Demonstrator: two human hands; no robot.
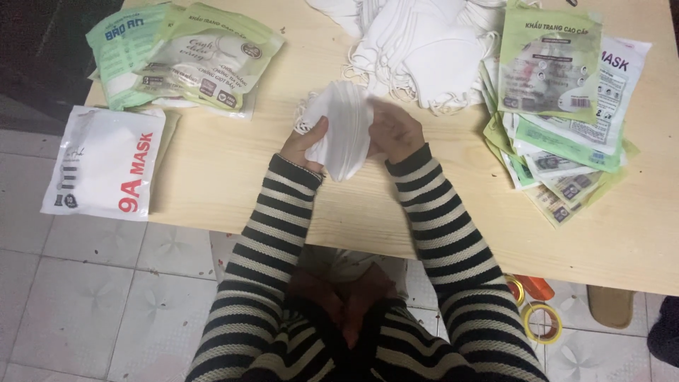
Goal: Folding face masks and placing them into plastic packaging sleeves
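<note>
We hold a stack of white folded face masks upright between both hands, just above the near part of the light wooden table. Our left hand clasps the stack from nine o'clock, thumb laid across its face and the other fingers hidden behind it. Our right hand presses against the stack from three o'clock, fingers curled onto its edge — so the masks are squeezed together between the two. Both sleeves are striped black and cream.

At twelve to one o'clock from the stack lies a loose heap of white masks with ear loops trailing. At three o'clock, well apart, sits a fanned pile of flat green-and-white pouches. At ten o'clock lie filled green mask packets, and at nine o'clock a white packet with red lettering overhangs the table's edge. Down at five o'clock, on the tiled floor, rest rolls of yellow tape.
</note>
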